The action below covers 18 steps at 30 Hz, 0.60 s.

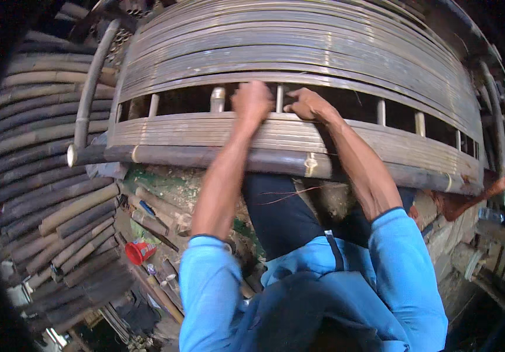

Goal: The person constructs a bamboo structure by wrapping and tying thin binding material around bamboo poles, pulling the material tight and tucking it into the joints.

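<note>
A bamboo bench frame (164, 154) lies before me, its top made of long split-bamboo slats (287, 50). A dark gap runs between the far slats and a narrower near band of slats (176, 130). Slightly blurred, my left hand (252, 101) is curled at this gap, between a short bamboo crosspiece (218, 100) and a thinner crossbar (280, 98). My right hand (311, 105) is just right of the thin crossbar, fingers bent together over the gap. What either hand grips is hidden. Thin reddish strands (292, 192) hang below the front pole.
Many bamboo poles (41, 120) are stacked on the left. A red cup (140, 252) and a blue-handled tool (147, 207) lie on the cluttered ground nearby. An upright bamboo post (91, 82) rises at the frame's left end. A bare foot (469, 199) shows at the right.
</note>
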Motion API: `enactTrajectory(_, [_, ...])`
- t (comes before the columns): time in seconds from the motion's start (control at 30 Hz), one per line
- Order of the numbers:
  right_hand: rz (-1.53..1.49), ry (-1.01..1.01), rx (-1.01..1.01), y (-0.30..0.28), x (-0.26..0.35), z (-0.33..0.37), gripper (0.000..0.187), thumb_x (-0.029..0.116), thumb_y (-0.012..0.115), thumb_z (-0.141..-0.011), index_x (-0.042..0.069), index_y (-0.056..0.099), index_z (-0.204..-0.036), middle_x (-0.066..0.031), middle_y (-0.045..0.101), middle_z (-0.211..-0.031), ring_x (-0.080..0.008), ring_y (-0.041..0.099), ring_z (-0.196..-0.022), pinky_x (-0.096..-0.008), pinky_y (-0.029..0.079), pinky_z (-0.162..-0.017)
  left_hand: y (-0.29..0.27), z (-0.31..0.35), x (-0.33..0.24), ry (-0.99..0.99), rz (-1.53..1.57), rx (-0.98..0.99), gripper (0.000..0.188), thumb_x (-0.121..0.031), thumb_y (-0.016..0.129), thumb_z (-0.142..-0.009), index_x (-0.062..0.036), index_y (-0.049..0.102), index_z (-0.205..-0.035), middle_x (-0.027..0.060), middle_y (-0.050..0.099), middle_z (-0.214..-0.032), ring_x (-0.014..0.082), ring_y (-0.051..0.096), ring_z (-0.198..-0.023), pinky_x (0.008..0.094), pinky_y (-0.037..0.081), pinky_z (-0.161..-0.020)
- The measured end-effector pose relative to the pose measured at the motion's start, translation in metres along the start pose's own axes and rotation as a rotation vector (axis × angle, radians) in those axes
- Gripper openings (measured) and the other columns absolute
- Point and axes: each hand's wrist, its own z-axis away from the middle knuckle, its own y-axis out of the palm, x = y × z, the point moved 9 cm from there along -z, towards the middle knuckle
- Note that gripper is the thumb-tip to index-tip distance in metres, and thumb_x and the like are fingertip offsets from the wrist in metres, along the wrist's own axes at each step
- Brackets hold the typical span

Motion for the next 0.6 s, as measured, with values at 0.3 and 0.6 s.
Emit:
enactTrajectory(0.3, [-0.322, 0.028, -0.149, -0.018, -0.002, 0.019, 0.023, 0.026, 0.069, -0.087, 0.008, 0.079, -0.098, -0.0169, 0.076, -0.094, -0.0284, 0.074, -0.085, -0.0403, 0.056, -0.083, -0.012, 0.007, -0.02, 0.14, -0.028, -0.073, 0.035, -0.026, 0.077, -0.076, -0.0098, 0.079, -0.107, 0.0257, 0.074, -0.097, 0.0432, 0.072, -0.094, 0.0482, 0.058, -0.086])
enactTrajectory(0.6, [-0.629, -0.421, -0.115, -0.067, 0.065, 0.084, 0.019, 0.018, 0.063, -0.101, 0.002, 0.072, -0.103, -0.0014, 0.069, -0.096, -0.0103, 0.061, -0.087, -0.0272, 0.049, -0.082, -0.027, 0.049, -0.028, 0.094, 1.47, 0.571, 0.095, 0.013, 0.058, -0.085, -0.0109, 0.011, -0.164, 0.0265, 0.063, -0.133, 0.0158, 0.069, -0.076, 0.0181, 0.041, -0.044])
